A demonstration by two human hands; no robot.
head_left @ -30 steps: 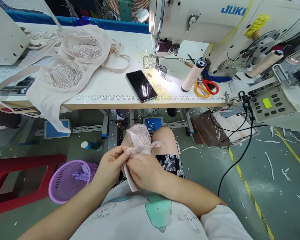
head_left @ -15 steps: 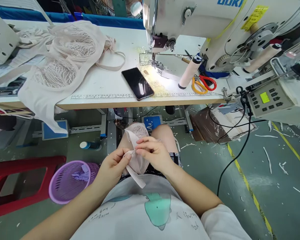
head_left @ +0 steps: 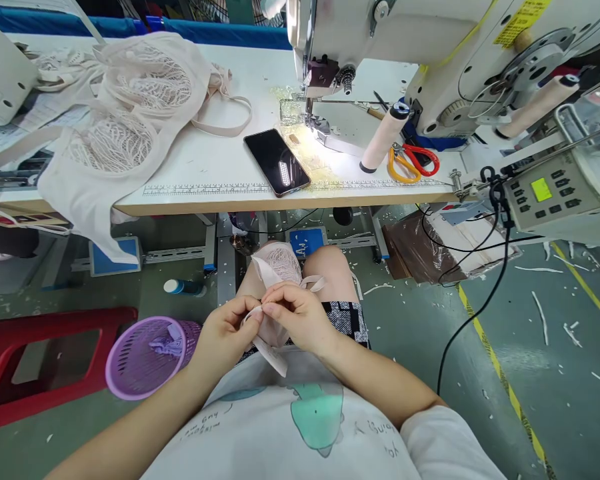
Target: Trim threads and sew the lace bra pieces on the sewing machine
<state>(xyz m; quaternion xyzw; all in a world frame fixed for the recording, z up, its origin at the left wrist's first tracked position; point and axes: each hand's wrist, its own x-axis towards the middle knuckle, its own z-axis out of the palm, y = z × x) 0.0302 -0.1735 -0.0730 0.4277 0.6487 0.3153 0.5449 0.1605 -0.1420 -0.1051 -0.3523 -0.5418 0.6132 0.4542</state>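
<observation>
Bright, even overhead light, soft shadows under table [head_left: 280, 200]. Machine lamp throws a hot glare patch top centre by the phone [head_left: 277, 162]. Strong wide-angle bending at edges; centre sharp, corners slightly soft.

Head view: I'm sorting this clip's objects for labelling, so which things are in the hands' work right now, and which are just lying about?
In hand:
- left hand and right hand, both pinching the pale lace garment piece over the lap.

Lying about:
- phone, scissors and thread cone on the table
- lace garments pile
- purple basket on the floor
</observation>
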